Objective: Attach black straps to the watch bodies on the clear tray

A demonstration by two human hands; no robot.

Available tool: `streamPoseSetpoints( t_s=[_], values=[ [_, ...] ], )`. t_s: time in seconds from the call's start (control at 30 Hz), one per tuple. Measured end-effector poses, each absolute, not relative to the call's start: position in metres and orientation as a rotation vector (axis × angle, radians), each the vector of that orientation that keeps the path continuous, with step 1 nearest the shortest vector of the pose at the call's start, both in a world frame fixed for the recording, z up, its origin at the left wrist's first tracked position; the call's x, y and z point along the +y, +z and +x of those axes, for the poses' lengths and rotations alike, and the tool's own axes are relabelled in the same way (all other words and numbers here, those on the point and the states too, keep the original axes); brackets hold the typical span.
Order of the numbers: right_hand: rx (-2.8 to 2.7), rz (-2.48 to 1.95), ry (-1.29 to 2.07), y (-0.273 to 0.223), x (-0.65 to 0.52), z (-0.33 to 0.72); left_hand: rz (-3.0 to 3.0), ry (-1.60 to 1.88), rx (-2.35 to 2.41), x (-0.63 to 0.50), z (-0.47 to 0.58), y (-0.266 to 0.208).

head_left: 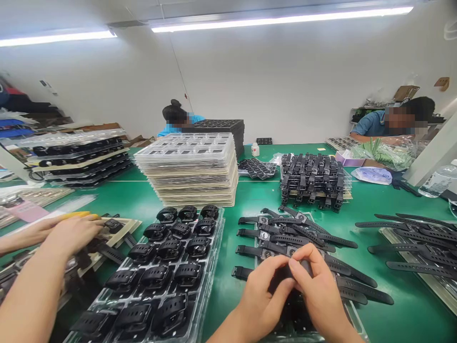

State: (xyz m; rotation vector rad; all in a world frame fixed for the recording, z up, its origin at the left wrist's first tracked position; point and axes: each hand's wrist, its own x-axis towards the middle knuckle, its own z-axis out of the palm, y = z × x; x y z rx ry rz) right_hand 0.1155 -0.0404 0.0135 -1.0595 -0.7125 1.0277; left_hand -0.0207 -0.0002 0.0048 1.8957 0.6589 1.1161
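Observation:
My left hand (259,296) and my right hand (319,293) meet over a tray at the front, fingers pinched together around a black smartwatch (280,276). Most of that watch is hidden behind my fingers. Just beyond them, several smartwatches with straps laid out flat (282,233) lie on the clear tray, some showing the round sensor on their backs. To the left stands a clear plastic tray (210,281) with rows of black watches (169,250), their straps closed into loops.
A co-worker's hands (71,233) work over watches at the left. Behind stand a tall stack of trays (194,176) and piled watches (314,178). More open-strapped watches (424,243) lie right, near a bottle (437,181). Two other people sit across the green table (389,190).

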Motion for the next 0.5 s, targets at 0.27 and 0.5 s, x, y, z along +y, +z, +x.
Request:
streamPoseSetpoints(
  t_s=[0.27,0.5],
  values=[
    [-0.571,-0.675,1.415,0.023,-0.041,0.123,0.905,1.139,0.653,0.008,-0.016,0.005],
    [-0.589,-0.799,1.373,0.009,-0.038,0.113,0.806,1.146,0.604,0.006,-0.014,0.015]
  ],
)
